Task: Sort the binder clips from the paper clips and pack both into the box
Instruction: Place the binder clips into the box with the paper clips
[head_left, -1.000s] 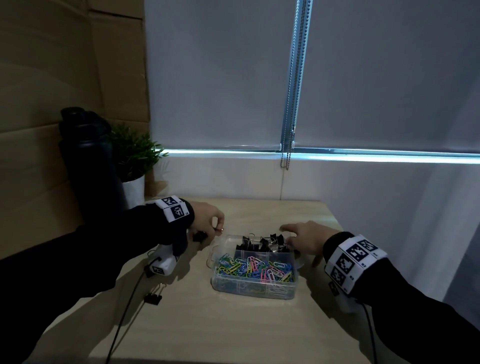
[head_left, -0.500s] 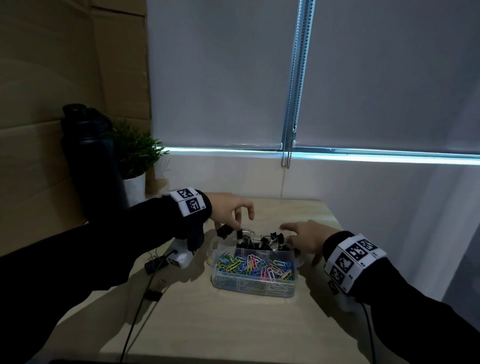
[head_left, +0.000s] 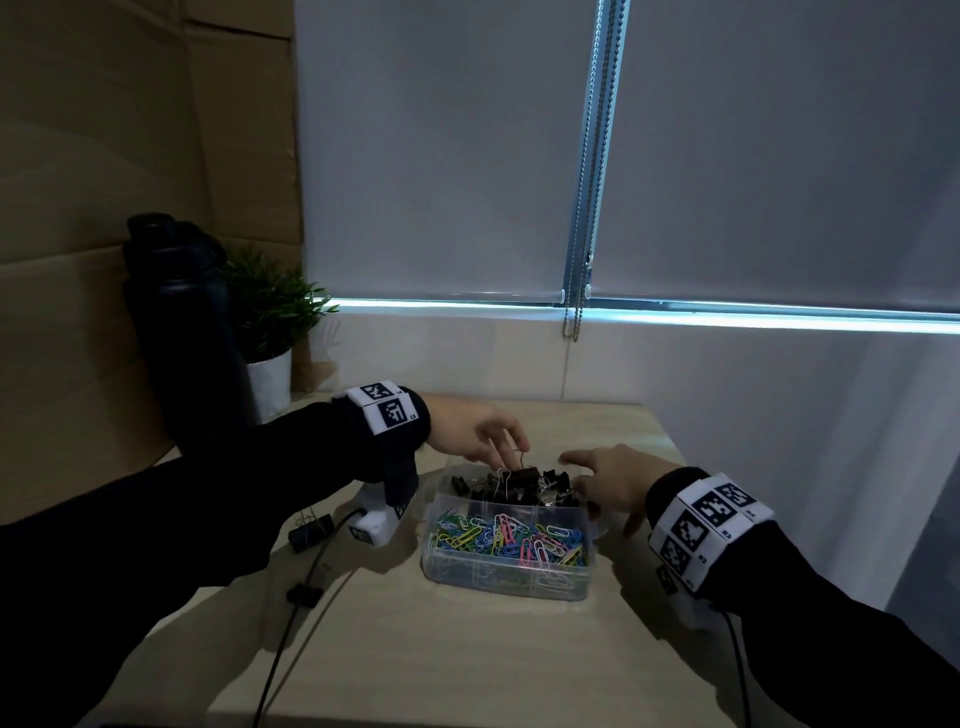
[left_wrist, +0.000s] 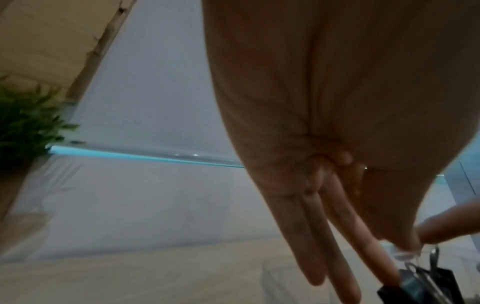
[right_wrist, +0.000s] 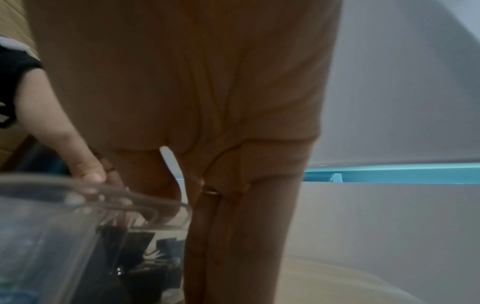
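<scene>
Light wooden table (head_left: 467, 649) against the wall

On it sit a clear plastic box (head_left: 506, 574), two loose black binder clips (head_left: 310, 532) (head_left: 304, 594), a dark bottle (head_left: 182, 332) and a potted plant (head_left: 270, 374).

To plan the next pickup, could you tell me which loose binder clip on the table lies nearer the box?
The larger binder clip beside the left wrist camera; the smaller clip lies nearer the person.

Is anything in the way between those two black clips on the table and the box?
Partly. The two binder clips lie left of the box; the left hand's wrist camera and cable sit between.
</scene>
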